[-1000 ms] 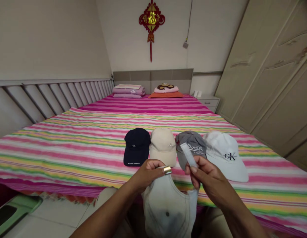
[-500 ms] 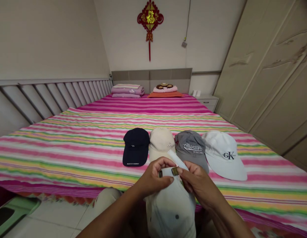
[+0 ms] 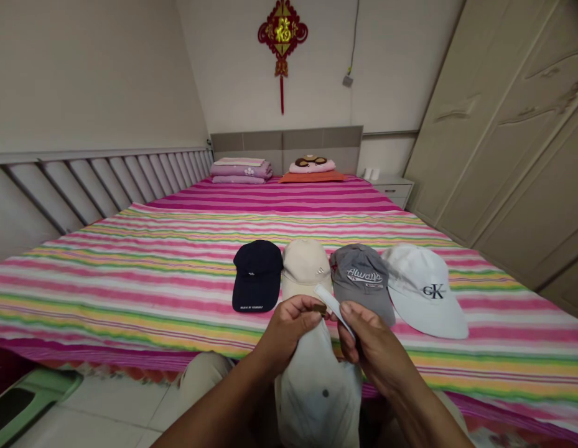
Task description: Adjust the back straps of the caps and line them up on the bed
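Observation:
A pale cap [image 3: 319, 386] is held over my lap, its back opening turned up toward me. My left hand [image 3: 291, 326] pinches the strap end that carries the brass buckle [image 3: 319, 308]. Between the fingers of my right hand [image 3: 368, 336] is the loose adjustment strap [image 3: 334, 307], its free tip pointing up and left. Just beyond, a row of caps lies on the bed: a navy cap [image 3: 257, 277], a beige cap [image 3: 306, 264] partly hidden by my hands, a grey cap [image 3: 362, 277] and a white cap [image 3: 426, 289].
The bed wears a striped cover [image 3: 130, 274]. Folded purple bedding [image 3: 242, 171] and a pink pillow [image 3: 312, 165] rest by the headboard [image 3: 251, 146]. A wardrobe [image 3: 498, 155] stands right, a bed rail [image 3: 116, 180] left, and a green stool [image 3: 37, 398] at lower left.
The buckle and strap have come apart. My right hand has shifted from the buckle to the strap, while my left hand now grips the buckle end.

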### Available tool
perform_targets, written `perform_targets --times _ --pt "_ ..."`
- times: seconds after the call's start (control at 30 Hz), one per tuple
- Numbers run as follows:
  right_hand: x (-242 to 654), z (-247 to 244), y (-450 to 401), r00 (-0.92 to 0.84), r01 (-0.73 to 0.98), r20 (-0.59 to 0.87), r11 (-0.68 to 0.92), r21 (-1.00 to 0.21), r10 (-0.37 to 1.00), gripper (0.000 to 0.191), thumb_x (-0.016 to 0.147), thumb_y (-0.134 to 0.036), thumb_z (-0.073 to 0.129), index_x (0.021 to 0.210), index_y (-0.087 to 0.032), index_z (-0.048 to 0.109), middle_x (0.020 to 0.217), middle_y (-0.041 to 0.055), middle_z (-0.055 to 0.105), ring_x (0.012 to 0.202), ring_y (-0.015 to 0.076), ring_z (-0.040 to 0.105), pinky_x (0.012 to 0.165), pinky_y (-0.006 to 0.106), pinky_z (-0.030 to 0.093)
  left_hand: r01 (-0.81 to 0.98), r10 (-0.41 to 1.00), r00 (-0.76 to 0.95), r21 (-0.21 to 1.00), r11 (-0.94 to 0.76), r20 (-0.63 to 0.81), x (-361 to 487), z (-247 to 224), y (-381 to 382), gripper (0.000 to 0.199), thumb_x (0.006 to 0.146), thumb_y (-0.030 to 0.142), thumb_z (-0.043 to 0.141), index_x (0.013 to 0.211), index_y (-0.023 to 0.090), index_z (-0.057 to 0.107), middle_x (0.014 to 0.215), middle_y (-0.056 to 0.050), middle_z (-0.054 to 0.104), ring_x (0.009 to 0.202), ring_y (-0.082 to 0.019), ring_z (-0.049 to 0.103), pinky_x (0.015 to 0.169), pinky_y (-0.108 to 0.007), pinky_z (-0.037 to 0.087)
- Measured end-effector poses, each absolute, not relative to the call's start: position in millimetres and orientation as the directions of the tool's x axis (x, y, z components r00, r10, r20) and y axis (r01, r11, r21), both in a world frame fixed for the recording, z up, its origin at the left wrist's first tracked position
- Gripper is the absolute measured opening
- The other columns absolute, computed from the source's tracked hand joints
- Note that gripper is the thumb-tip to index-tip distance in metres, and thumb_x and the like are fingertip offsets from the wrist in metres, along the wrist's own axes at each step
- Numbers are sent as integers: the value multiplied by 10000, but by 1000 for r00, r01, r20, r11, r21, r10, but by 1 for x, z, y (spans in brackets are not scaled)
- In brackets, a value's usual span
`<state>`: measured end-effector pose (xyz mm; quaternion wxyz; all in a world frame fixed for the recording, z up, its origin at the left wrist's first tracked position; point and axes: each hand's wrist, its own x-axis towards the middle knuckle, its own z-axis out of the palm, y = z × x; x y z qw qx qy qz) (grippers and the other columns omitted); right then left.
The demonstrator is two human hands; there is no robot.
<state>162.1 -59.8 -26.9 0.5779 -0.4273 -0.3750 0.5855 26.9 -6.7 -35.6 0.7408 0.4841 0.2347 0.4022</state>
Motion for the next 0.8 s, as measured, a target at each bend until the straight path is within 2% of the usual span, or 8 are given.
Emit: perform_targets --times 0.1,0.2,0.43,0.8 --pt "163 -24 -63 72 -360 -84 -53 -931 994 300 715 -428 590 624 -146 545 382 -65 430 338 41 324 403 188 241 -471 826 564 825 313 8 26 -37 -3 278 591 304 712 782 120 628 714 -42 640 586 -98 558 549 -193 383" --pt "164 -21 -67 96 -362 -108 -66 -930 990 308 668 -412 630 560 -132 559 369 -34 465 365 54 374 427 192 260 -498 829 558 788 363 -29 25 -38 -1 287 574 302 726 779 123 637 655 -26 633 514 -74 526 502 -178 361" --pt "163 -19 -68 79 -377 -159 -119 -919 984 299 631 -405 645 528 -135 566 339 -35 440 346 59 338 418 213 246 -485 829 557 789 376 -52 24 -40 -1 322 544 322 744 769 126 622 584 -13 615 479 -77 527 468 -172 353" --pt "159 -25 -67 48 -388 -180 -148 -910 983 301 644 -409 637 542 -135 565 337 -40 440 334 53 319 414 213 242 -516 849 527 776 363 -46 23 -43 -1 335 515 295 761 768 133 612 579 -10 622 472 -75 537 468 -165 375"
